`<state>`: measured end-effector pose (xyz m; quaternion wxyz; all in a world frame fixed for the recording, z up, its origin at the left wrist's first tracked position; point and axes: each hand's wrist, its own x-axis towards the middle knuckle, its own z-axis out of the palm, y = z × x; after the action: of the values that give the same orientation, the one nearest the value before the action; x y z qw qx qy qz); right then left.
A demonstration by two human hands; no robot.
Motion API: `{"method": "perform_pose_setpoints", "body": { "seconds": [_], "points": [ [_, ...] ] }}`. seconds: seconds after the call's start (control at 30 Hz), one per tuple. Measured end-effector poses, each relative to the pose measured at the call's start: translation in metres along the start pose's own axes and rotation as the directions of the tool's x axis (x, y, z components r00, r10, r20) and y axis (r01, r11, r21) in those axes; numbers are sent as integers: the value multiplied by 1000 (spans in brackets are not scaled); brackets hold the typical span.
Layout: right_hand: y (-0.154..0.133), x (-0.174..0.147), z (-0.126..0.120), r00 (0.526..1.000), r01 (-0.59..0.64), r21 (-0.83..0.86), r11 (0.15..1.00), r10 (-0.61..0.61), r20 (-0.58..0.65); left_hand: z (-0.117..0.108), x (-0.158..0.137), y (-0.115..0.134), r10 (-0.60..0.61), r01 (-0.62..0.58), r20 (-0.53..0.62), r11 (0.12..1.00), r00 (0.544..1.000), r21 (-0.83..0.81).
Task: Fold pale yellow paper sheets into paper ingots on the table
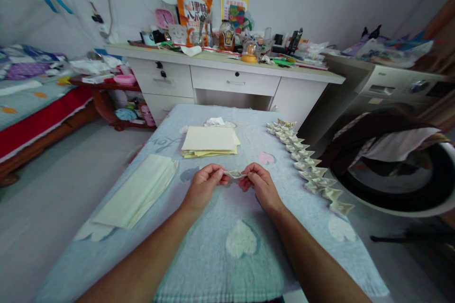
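Note:
Between my two hands, above the middle of the table, is a small folded paper boat [234, 174]. My left hand [206, 182] pinches its left tip, and my right hand [261, 183] pinches its right tip. Ahead of them lies a stack of cream and yellow paper sheets [210, 138]. To the left rests a pile of long pale-green paper [138, 191]. Several finished folded paper boats [307, 163] run in a line along the table's right side.
A blue patterned cloth [213, 255] covers the table. Crumpled white tissue [214, 121] lies behind the paper stack. Beyond stands a cluttered white desk [234, 86]. An open washing machine [398, 170] is close on the right, and a bed [39, 104] stands on the left.

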<state>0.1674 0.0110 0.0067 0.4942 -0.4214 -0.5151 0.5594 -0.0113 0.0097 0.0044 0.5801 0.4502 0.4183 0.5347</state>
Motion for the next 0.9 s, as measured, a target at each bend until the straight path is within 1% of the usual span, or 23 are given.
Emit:
{"method": "perform_pose_setpoints", "body": {
  "seconds": [0.13, 0.23, 0.4, 0.53, 0.63, 0.7, 0.73, 0.83, 0.9],
  "points": [
    [1, 0, 1, 999, -45, 67, 997, 45, -1, 2, 0, 1, -56, 54, -22, 995, 998, -79],
    [1, 0, 2, 999, -55, 70, 996, 55, 1, 4, -1, 2, -92, 88, -28, 990, 995, -106],
    [1, -1, 2, 1000, 4, -23, 1000, -4, 13, 6, -1, -1, -104, 100, -37, 991, 994, -92],
    [1, -2, 2, 996, 73, -40, 997, -70, 62, 5, -1, -3, -91, 89, -39, 994, 995, -58],
    [4, -3, 4, 988, 136, -166, 977, -122, 91, 3, 0, -4, -78, 77, -25, 997, 997, -28],
    [7, -2, 5, 989, 136, -242, 961, -118, 89, 3, 0, -4, -68, 68, 8, 998, 998, 0],
    [8, -2, 5, 991, 123, -250, 960, -103, 91, 3, -1, -5, -65, 65, 27, 998, 998, 12],
    [10, 1, 5, 991, 76, -181, 981, -55, 119, 5, -2, -3, -64, 62, 60, 998, 996, 23],
    [9, 2, 4, 991, 63, -116, 991, -49, 123, 6, -3, -1, -64, 63, 64, 998, 996, 26]
  ]
}}
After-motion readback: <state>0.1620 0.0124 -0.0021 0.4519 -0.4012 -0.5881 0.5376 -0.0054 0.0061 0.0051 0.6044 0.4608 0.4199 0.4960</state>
